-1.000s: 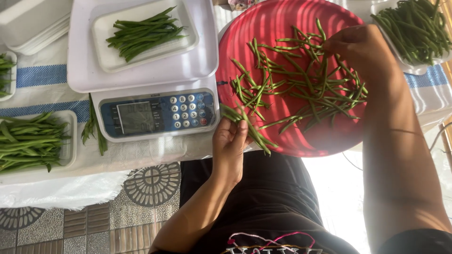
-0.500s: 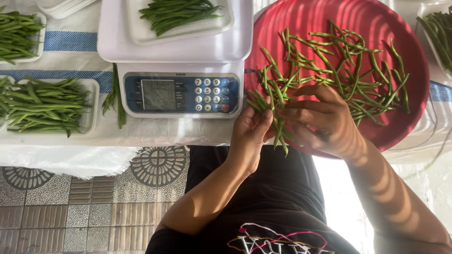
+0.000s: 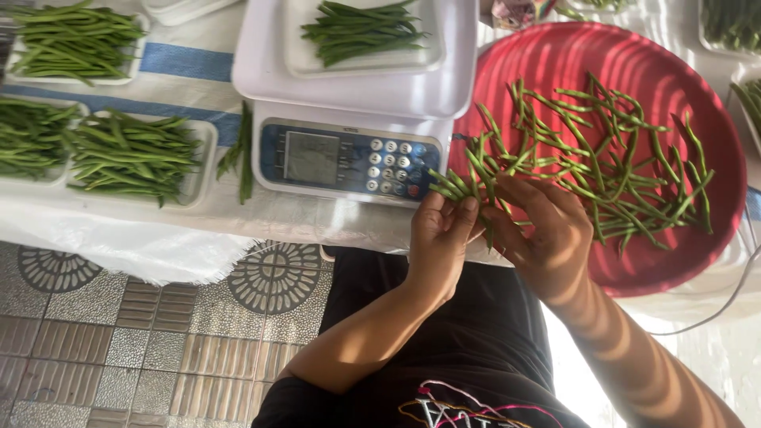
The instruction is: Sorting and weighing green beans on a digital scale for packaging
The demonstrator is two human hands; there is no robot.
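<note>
My left hand (image 3: 441, 238) grips a small bunch of green beans (image 3: 469, 168) by their lower ends, at the near left rim of a big round red tray (image 3: 697, 103). My right hand (image 3: 547, 230) is beside it, fingers touching the same bunch. Many loose green beans (image 3: 618, 166) lie scattered across the tray. Just left of my hands stands a white digital scale (image 3: 349, 158) with a white foam tray of green beans (image 3: 361, 30) on its platform.
White foam trays filled with green beans sit at the left (image 3: 131, 154), far left (image 3: 32, 135) and upper left (image 3: 75, 36). A few loose beans (image 3: 242, 150) lie beside the scale. More beans sit at the top right (image 3: 733, 20). Patterned tile floor (image 3: 119, 341) lies below the table edge.
My right hand came back from the far side of the red tray to meet my left hand at the near rim. The bunch in my left hand has grown.
</note>
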